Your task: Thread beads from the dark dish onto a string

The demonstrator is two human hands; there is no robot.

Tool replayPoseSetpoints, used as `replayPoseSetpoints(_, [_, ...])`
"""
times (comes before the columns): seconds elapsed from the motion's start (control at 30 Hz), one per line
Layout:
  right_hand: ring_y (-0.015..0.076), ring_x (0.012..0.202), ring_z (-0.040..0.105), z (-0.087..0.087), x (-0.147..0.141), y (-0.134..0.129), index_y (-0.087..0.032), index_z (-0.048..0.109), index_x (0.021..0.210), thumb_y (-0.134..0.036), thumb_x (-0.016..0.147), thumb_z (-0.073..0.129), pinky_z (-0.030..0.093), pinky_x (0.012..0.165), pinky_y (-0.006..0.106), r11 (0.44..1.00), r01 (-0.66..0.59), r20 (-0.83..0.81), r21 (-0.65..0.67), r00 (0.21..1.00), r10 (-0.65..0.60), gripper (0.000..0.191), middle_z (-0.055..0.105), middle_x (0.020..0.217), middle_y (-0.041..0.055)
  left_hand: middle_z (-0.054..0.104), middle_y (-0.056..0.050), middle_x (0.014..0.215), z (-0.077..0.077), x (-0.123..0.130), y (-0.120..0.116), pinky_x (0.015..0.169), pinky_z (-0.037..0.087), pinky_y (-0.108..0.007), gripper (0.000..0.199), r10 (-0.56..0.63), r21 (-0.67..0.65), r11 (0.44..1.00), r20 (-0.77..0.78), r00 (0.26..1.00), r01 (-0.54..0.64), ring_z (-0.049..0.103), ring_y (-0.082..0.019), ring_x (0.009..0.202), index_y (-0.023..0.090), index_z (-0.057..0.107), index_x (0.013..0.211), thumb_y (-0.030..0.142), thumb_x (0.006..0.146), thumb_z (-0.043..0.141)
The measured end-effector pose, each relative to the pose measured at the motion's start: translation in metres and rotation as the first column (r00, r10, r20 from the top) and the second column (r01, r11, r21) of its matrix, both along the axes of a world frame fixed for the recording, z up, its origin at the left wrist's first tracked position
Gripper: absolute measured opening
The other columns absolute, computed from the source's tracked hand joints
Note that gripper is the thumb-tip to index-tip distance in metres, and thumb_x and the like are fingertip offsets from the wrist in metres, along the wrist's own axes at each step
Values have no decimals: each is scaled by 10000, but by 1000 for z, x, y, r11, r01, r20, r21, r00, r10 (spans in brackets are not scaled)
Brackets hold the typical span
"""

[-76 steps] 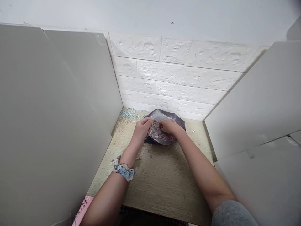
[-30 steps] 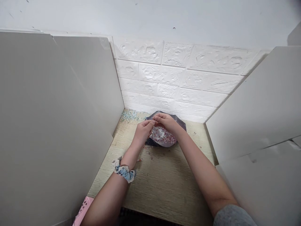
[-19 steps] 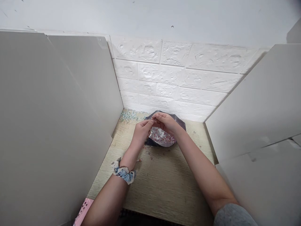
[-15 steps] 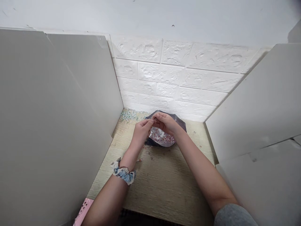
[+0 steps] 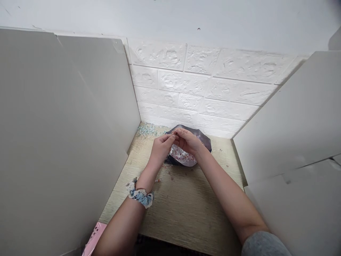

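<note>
My left hand (image 5: 161,147) and my right hand (image 5: 188,140) meet above a dark, open bag (image 5: 204,137). Thumb and fingers of each are pinched together, the tips nearly touching. Whatever they hold is too small to name. Inside the bag lie many small pink and clear beads (image 5: 182,155), partly covered by my right hand. A blue and white scrunchie (image 5: 140,193) circles my left wrist.
Pale blue-green beads (image 5: 149,129) are scattered at the table's back left corner. A few loose beads dot the wooden table (image 5: 191,209). Grey panels (image 5: 66,124) (image 5: 290,124) flank it, with a white brick-pattern wall (image 5: 183,83) behind. A pink object (image 5: 94,238) shows at lower left.
The view has shifted very slightly. My right hand has turned a little over the bag, while both hands stay pinched together in nearly the same place.
</note>
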State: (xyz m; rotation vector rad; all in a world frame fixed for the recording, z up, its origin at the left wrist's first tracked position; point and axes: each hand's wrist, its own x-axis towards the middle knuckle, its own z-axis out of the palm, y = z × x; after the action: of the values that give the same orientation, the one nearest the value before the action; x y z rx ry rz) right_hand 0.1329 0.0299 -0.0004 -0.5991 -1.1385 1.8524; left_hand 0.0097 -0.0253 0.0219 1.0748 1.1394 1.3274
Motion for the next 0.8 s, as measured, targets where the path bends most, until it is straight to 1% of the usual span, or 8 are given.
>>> replayPoseSetpoints(0.17, [112,735,531,0,-1,-1,-176,563,742,-333,673,712,465,736,250,1000,-1,-9,27,1000,2,227,559,746,9,317,75,411,-1,0,0,410,182,-195,224,9,30,1000,-7,1000,-9,255,-48,410,141,640,673,357,652,588])
replayPoseSetpoints(0.3, [107,724,535,1,-1,-1,-171,592,763,-314,635,745,473,732,243,1000,-18,-46,13,999,19,245,570,738,5,320,76,410,-2,0,0,409,178,-195,218,8,33,999,-2,1000,-8,249,-46,408,141,640,673,353,650,592])
replayPoseSetpoints(0.43, [105,705,519,2,-2,-2,-173,606,760,-313,628,749,476,728,244,1000,-6,-41,4,999,6,240,561,718,-2,316,77,410,-1,0,0,407,175,-194,220,13,26,1000,-8,1000,-13,244,-42,401,138,644,679,350,653,590])
replayPoseSetpoints(0.6, [97,692,504,3,-2,-3,-165,597,759,-317,668,722,470,735,248,1000,-11,-54,16,998,12,217,526,712,-3,314,77,406,-1,-1,1,405,172,-194,233,12,15,1000,11,1000,-12,243,-40,391,133,654,691,353,657,586])
replayPoseSetpoints(0.8, [109,702,493,3,-3,-3,-173,592,744,-327,735,654,463,754,259,1000,5,-12,9,1000,-4,166,496,699,7,315,76,400,-1,-1,1,405,172,-195,227,10,18,1000,13,1000,-11,245,-40,387,133,660,686,341,659,573])
